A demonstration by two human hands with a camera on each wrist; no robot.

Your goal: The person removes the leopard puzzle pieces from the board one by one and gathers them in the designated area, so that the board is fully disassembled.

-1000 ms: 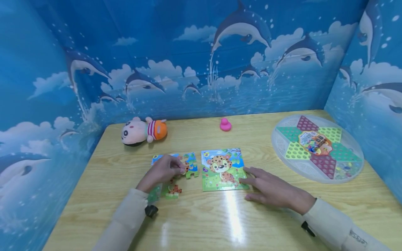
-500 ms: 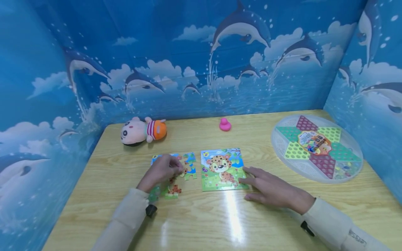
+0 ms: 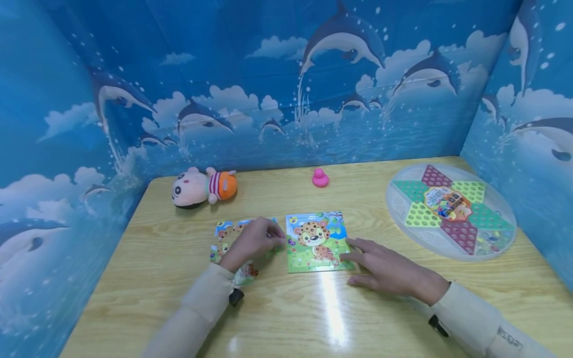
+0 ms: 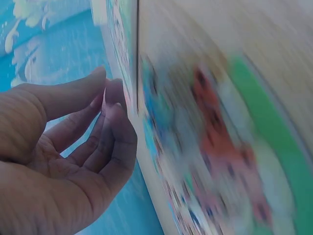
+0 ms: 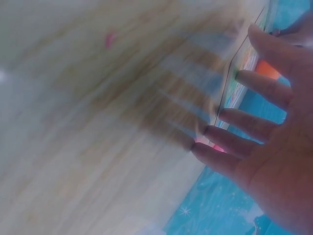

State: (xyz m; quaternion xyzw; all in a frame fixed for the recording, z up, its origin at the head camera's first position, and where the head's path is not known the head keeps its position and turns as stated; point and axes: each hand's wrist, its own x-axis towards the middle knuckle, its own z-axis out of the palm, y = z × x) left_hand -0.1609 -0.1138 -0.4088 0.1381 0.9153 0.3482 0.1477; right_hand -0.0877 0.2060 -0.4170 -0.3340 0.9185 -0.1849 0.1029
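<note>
My left hand (image 3: 256, 242) is over the right part of a leopard jigsaw puzzle (image 3: 222, 238), covering much of it. Its thumb and fingertips pinch a thin, pale puzzle piece (image 4: 104, 100), seen edge-on in the left wrist view. These fingertips are right beside the left edge of a square leopard picture (image 3: 315, 243). Below them, the jigsaw's spotted leopard print is blurred in the left wrist view. My right hand (image 3: 385, 268) lies with fingers spread, fingertips on the picture's right edge. In the right wrist view its fingers (image 5: 254, 125) are straight and grip nothing.
A plush toy (image 3: 206, 188) in an orange and striped outfit lies at the back left. A small pink toy (image 3: 320, 178) stands near the back edge. The round Chinese checkers board (image 3: 418, 238) is at the right. Dolphin-printed sheets (image 3: 268, 74) surround the wooden table (image 3: 286, 318).
My left hand first shifts slightly left with the jigsaw's right-hand pieces, then moves right toward the square picture, uncovering the jigsaw's left part. My right hand stays at the picture's edge.
</note>
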